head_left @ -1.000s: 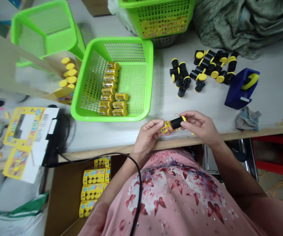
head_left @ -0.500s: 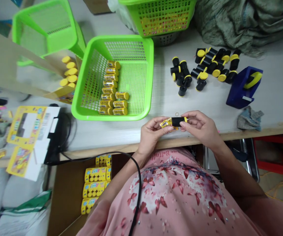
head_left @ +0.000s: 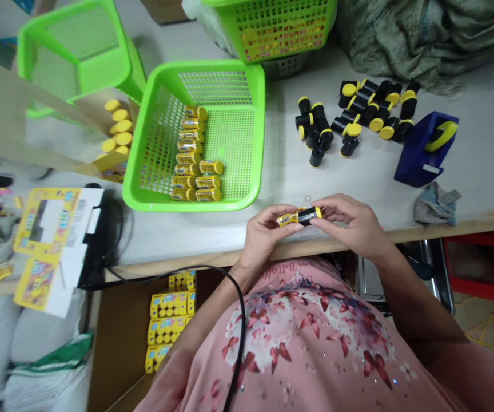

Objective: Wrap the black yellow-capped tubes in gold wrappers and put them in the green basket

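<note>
Packing workshop — long worktable [head_left: 337,177], green baskets [head_left: 238,131], boxed yellow tubes [head_left: 167,330], sacks [head_left: 427,34]

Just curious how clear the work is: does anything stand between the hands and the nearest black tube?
Nothing visible does: the right hand holds the black tube by its yellow end, and the left hand holds the yellow wrapper at its other end.

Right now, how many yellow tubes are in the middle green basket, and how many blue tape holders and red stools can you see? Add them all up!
Yellow tubes in the middle green basket: 11
Blue tape holder: 1
Red stool, partly in view: 1
Total: 13
</note>
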The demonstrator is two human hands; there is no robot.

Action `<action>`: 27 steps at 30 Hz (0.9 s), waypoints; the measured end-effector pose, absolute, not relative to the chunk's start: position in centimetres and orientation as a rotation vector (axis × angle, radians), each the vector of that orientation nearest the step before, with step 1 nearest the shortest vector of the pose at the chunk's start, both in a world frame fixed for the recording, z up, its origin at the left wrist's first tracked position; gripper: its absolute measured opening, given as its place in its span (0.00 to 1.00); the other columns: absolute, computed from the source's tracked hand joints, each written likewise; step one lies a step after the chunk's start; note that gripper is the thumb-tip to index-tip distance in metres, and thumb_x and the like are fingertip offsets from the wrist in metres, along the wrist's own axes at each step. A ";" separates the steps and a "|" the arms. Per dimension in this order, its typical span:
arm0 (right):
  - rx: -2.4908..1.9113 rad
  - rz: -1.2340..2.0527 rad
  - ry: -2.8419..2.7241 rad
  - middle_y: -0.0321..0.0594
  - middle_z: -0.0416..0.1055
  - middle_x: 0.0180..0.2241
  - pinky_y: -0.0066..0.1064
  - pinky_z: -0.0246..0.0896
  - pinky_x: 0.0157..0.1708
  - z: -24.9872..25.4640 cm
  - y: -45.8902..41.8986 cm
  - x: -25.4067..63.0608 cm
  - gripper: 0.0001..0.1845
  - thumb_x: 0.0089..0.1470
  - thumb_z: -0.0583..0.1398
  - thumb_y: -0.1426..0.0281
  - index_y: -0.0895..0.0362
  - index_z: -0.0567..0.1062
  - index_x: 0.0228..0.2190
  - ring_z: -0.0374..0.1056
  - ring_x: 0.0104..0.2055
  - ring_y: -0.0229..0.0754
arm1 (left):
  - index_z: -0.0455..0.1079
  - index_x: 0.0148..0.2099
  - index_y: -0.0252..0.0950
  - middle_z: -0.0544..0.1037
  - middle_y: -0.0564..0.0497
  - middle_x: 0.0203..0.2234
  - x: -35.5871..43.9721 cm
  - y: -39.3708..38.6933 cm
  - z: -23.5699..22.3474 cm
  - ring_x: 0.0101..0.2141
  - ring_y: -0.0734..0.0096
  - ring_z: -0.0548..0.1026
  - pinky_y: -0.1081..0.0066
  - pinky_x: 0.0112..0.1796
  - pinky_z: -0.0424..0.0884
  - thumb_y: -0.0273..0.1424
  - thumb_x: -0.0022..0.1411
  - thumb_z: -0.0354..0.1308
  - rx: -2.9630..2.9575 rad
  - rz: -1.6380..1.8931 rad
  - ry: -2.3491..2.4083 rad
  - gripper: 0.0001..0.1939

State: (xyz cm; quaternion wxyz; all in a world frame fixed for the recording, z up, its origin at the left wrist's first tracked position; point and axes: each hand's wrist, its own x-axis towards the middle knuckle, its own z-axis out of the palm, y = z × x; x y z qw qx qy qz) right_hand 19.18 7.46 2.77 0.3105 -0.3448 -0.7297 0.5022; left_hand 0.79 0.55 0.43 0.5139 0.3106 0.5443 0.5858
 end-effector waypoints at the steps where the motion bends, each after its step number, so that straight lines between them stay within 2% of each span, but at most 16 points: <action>1: -0.906 1.315 -1.941 0.40 0.74 0.40 0.30 0.75 0.38 2.8 7.5 19.1 0.13 0.53 0.66 0.67 0.54 0.78 0.43 0.72 0.36 0.36 | 0.79 0.36 0.38 0.82 0.52 0.33 0.9 0.5 0.5 0.36 0.68 0.78 0.65 0.43 0.74 0.32 0.39 0.76 0.754 1.410 1.308 0.18; 6: -0.954 1.400 -1.848 0.39 0.76 0.37 0.31 0.75 0.35 2.3 7.5 18.5 0.14 0.52 0.66 0.64 0.55 0.79 0.41 0.73 0.34 0.37 | 0.78 0.38 0.37 0.82 0.52 0.34 1.1 0.7 1.0 0.35 0.69 0.78 0.67 0.42 0.74 0.32 0.40 0.76 0.749 1.356 1.317 0.20; 10: -1.006 1.515 -1.659 0.39 0.77 0.38 0.34 0.75 0.40 1.3 7.4 18.0 0.21 0.49 0.68 0.62 0.55 0.75 0.45 0.75 0.38 0.39 | 0.78 0.39 0.36 0.82 0.50 0.34 0.5 0.7 1.6 0.35 0.68 0.78 0.68 0.40 0.75 0.34 0.41 0.75 0.711 1.319 1.333 0.21; 12: -1.015 1.518 -1.600 0.38 0.77 0.37 0.34 0.76 0.40 0.9 7.4 17.8 0.23 0.46 0.70 0.61 0.54 0.73 0.43 0.76 0.37 0.39 | 0.78 0.38 0.35 0.82 0.51 0.32 0.2 0.7 1.7 0.33 0.69 0.78 0.69 0.39 0.75 0.33 0.42 0.75 0.680 1.293 1.315 0.19; 14: -1.022 1.496 -1.596 0.38 0.77 0.36 0.34 0.76 0.38 0.7 7.4 17.6 0.21 0.46 0.70 0.60 0.54 0.72 0.40 0.76 0.35 0.39 | 0.78 0.36 0.35 0.82 0.52 0.30 0.2 0.8 1.7 0.31 0.72 0.78 0.70 0.38 0.75 0.32 0.42 0.75 0.637 1.281 1.273 0.17; 16: -1.017 1.453 -1.627 0.39 0.78 0.36 0.36 0.76 0.41 0.6 7.2 17.4 0.18 0.48 0.69 0.59 0.54 0.73 0.38 0.77 0.37 0.41 | 0.77 0.36 0.35 0.82 0.53 0.28 0.4 0.9 1.5 0.28 0.74 0.78 0.70 0.37 0.75 0.31 0.43 0.74 0.586 1.287 1.214 0.16; 19: -0.956 1.346 -1.760 0.41 0.79 0.43 0.40 0.72 0.51 0.7 6.9 17.4 0.13 0.56 0.64 0.60 0.54 0.76 0.41 0.76 0.47 0.43 | 0.77 0.35 0.34 0.82 0.53 0.27 0.9 1.3 1.3 0.26 0.74 0.78 0.71 0.36 0.74 0.31 0.43 0.74 0.487 1.323 1.138 0.16; 22: -0.857 1.308 -1.857 0.41 0.75 0.52 0.42 0.63 0.61 1.0 7.0 17.7 0.12 0.61 0.60 0.63 0.51 0.77 0.45 0.70 0.57 0.43 | 0.76 0.36 0.33 0.82 0.52 0.28 1.1 1.7 1.4 0.26 0.73 0.78 0.71 0.35 0.75 0.29 0.42 0.74 0.372 1.335 1.056 0.17; 25: -0.794 1.488 -1.738 0.38 0.71 0.57 0.42 0.63 0.61 1.1 7.4 18.1 0.17 0.62 0.59 0.63 0.47 0.73 0.52 0.68 0.59 0.42 | 0.76 0.38 0.33 0.82 0.51 0.30 0.8 1.8 1.5 0.27 0.70 0.80 0.69 0.34 0.77 0.29 0.45 0.73 0.299 1.243 0.937 0.16; 27: -0.774 1.632 -1.654 0.37 0.73 0.55 0.41 0.67 0.58 1.0 7.7 18.2 0.20 0.60 0.61 0.61 0.47 0.72 0.54 0.71 0.56 0.42 | 0.76 0.40 0.33 0.82 0.49 0.32 0.4 1.8 1.5 0.27 0.69 0.80 0.68 0.33 0.78 0.28 0.47 0.71 0.287 1.169 0.861 0.16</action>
